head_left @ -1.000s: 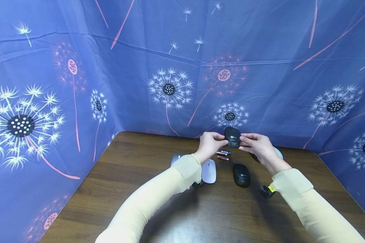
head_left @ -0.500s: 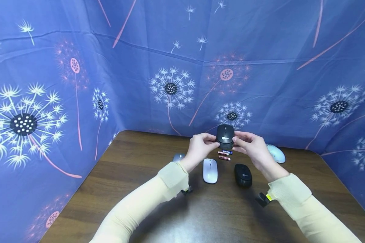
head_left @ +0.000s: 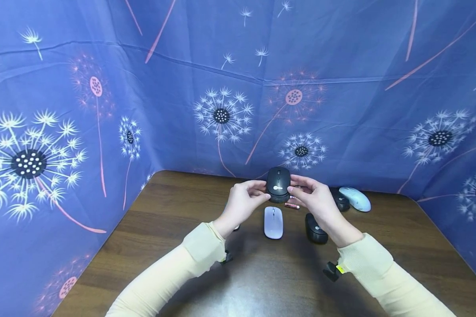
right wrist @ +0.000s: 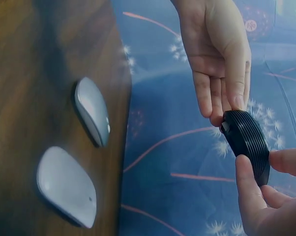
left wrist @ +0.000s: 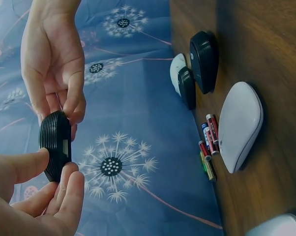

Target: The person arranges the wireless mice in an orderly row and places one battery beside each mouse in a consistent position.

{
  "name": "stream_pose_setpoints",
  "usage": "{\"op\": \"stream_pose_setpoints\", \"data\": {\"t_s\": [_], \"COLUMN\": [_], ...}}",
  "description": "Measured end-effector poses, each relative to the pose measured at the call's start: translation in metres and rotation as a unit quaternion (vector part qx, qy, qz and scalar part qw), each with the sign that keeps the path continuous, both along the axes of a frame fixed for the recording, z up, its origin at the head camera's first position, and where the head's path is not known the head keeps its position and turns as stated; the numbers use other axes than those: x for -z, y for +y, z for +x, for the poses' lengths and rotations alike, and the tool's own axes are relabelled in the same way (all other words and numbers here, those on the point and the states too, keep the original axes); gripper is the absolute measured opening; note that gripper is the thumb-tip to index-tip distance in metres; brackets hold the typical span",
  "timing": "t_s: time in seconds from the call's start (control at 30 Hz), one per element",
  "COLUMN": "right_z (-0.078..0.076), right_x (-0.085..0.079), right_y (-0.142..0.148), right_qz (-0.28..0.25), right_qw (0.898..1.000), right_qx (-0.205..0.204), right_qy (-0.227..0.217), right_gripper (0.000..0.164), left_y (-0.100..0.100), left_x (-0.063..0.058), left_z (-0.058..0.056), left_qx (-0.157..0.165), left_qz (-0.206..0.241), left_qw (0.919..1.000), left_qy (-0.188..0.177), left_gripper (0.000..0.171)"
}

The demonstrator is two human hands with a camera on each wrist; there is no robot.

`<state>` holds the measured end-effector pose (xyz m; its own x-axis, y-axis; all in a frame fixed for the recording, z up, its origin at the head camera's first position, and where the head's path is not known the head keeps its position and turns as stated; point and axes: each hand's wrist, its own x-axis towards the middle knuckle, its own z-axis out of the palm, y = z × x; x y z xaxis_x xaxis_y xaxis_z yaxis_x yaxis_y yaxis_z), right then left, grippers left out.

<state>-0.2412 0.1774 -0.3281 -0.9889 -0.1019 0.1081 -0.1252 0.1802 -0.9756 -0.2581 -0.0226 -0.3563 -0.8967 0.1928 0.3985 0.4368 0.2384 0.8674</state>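
A black computer mouse [head_left: 278, 181] with ribbed sides is held up above the far part of the table, its top and scroll wheel turned toward the head camera. On its left side my left hand [head_left: 243, 203] pinches it between thumb and fingers. From the other side my right hand [head_left: 316, 201] grips it the same way. Both wrist views show the ribbed edge of this mouse [left wrist: 55, 143] between the two hands. Behind and below it lie several batteries [left wrist: 209, 140], mostly covered by the mouse and right hand in the head view.
On the wooden table [head_left: 150, 237], a white mouse [head_left: 273, 223] lies in front of the hands. Another black mouse [head_left: 315, 230] is under the right wrist. Further right sit a black mouse [head_left: 342, 201] and a pale blue one [head_left: 356, 199]. A grey mouse [right wrist: 93, 110] is near the left hand.
Both hands have carried the black mouse left and a little nearer. Its top now faces the head camera more. The right arm's shift uncovers the mice at the far right.
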Motion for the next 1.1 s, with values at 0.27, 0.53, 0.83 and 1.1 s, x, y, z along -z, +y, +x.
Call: {"op": "stream_pose_setpoints", "data": {"t_s": [0.27,0.53,0.83,1.1], "right_z": [0.011,0.02,0.032,0.043], "right_x": [0.005,0.014,0.027,0.041], "right_y": [-0.011,-0.026,-0.044,-0.055], "right_qz": [-0.032,-0.034,-0.032,-0.052], "right_qw": [0.999,0.999,0.998,0.995], "right_qx": [-0.022,-0.033,-0.049,-0.082], "right_qy": [-0.006,-0.011,-0.03,-0.035], "right_gripper": [0.051,0.048,0.047,0.047], "left_y": [-0.019,-0.038,-0.059,-0.073], "left_x": [0.002,0.003,0.017,0.032], "left_z": [0.014,0.033,0.052,0.068], "left_qx": [0.004,-0.009,-0.027,-0.03], "left_qz": [-0.019,-0.042,-0.05,-0.06], "left_qw": [0.9996,0.9979,0.9978,0.9977], "left_qy": [0.023,0.048,0.035,0.007], "left_gripper": [0.031,0.032,0.033,0.033]}}
